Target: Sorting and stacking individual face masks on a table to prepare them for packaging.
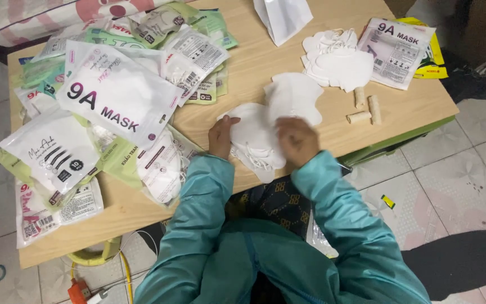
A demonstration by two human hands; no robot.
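Note:
My left hand (221,137) grips the left edge of a small stack of white face masks (254,135) lying on the wooden table (254,62) near its front edge. Over the right side of that same stack my right hand (297,141) presses down, fingers curled and blurred. Elastic ear loops hang from the stack's lower edge. A second white mask (295,97) lies just behind, partly overlapping the stack. Both arms wear teal sleeves.
Several sealed mask packets (116,93) are heaped over the table's left half. A pile of loose white masks (336,59) and one more packet (395,50) sit at the back right. Three small beige cylinders (365,107) lie to the right. A white bag (282,18) stands behind.

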